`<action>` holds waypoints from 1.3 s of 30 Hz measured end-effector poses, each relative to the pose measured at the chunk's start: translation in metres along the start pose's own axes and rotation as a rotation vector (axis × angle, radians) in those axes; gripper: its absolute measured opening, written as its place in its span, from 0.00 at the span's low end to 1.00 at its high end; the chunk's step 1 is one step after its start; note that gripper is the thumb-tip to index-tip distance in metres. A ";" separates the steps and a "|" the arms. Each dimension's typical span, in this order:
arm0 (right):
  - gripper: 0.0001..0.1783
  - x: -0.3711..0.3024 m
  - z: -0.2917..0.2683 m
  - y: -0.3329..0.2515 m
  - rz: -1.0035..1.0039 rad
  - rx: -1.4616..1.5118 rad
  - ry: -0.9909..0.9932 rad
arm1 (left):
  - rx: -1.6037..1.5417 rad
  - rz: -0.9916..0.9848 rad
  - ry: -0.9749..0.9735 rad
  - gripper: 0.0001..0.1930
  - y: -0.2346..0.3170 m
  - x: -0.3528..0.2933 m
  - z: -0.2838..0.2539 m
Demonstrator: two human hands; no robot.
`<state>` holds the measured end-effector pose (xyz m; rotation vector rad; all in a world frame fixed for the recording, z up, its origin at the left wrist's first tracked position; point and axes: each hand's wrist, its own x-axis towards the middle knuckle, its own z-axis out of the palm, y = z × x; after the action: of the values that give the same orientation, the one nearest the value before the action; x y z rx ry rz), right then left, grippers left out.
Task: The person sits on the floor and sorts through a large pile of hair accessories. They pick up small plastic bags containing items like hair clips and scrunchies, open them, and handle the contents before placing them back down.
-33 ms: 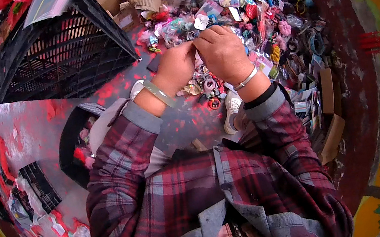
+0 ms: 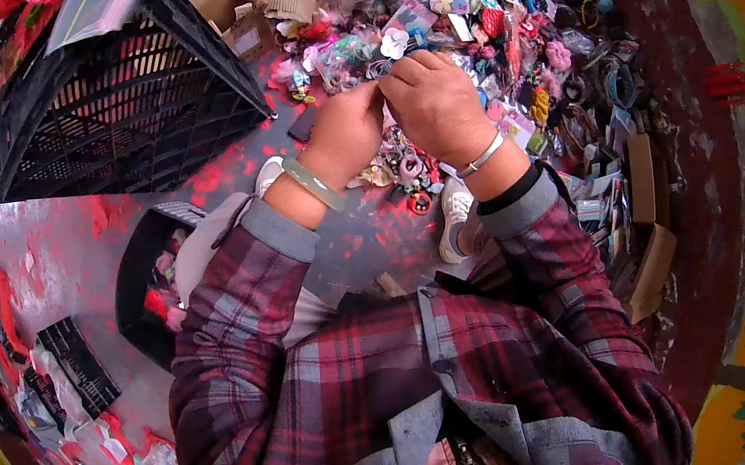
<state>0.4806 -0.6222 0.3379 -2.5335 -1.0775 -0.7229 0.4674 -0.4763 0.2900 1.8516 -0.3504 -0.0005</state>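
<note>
Head view: the left hand (image 2: 348,140) and right hand (image 2: 438,109) are brought together at the fingertips, over the near edge of a heap of small hair accessories (image 2: 511,59) spread on the floor (image 2: 365,244). The fingers of both are curled inward, knuckles up; how far they are parted, and whether anything is pinched between them, cannot be told, as the tips are hidden by the hands themselves. A pale bangle (image 2: 312,183) is worn on the left wrist, a silver bracelet (image 2: 482,153) on the right.

Just beyond the hands, a white flower (image 2: 394,42) is seen in the heap. If something tiny is being pinched, it could be dropped through a loose grip and lost among similar pieces; a loop could be snagged on the bracelet.

Nearer the body, a white shoe (image 2: 456,216) is placed close to the heap, so stray pieces could be trodden on. Farther left, a black crate (image 2: 123,117) is topped by a plastic packet (image 2: 97,7), which could be dislodged by a knock.
</note>
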 end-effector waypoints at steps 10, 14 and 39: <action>0.06 0.002 0.001 0.007 0.011 0.123 0.136 | 0.142 0.200 0.063 0.12 0.012 0.001 -0.002; 0.05 0.003 0.003 0.012 0.036 0.169 0.211 | -0.018 0.090 0.051 0.11 0.010 0.001 -0.002; 0.07 -0.023 -0.027 0.084 0.876 1.824 0.784 | -0.981 -0.350 0.209 0.12 0.013 0.009 -0.040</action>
<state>0.5194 -0.7044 0.3416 -0.7267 -0.0004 -0.1383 0.4800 -0.4448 0.3164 0.9028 0.1282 -0.1853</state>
